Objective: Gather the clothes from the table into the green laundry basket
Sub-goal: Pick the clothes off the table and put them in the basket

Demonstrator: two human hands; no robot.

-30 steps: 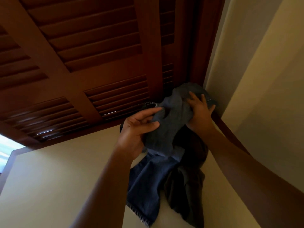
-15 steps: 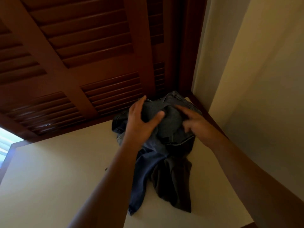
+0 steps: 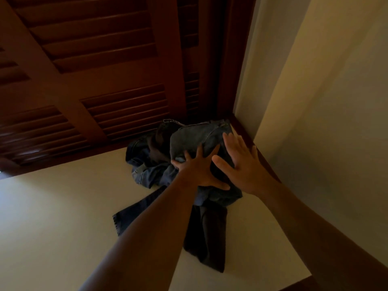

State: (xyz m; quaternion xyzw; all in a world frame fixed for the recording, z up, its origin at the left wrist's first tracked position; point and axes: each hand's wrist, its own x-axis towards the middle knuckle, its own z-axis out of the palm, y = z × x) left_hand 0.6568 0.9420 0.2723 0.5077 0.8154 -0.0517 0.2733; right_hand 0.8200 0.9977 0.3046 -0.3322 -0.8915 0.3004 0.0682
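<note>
The crumpled heap of dark blue denim clothes [image 3: 195, 136] lies in the far right corner of the cream table [image 3: 58, 211]. The left hand [image 3: 201, 170] presses on it with fingers splayed. The right hand [image 3: 241, 164] lies flat alongside, fingers straight.

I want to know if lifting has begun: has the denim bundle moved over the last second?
Yes. The denim bundle has sunk lower against the louvered door, settling into the table corner.
</note>
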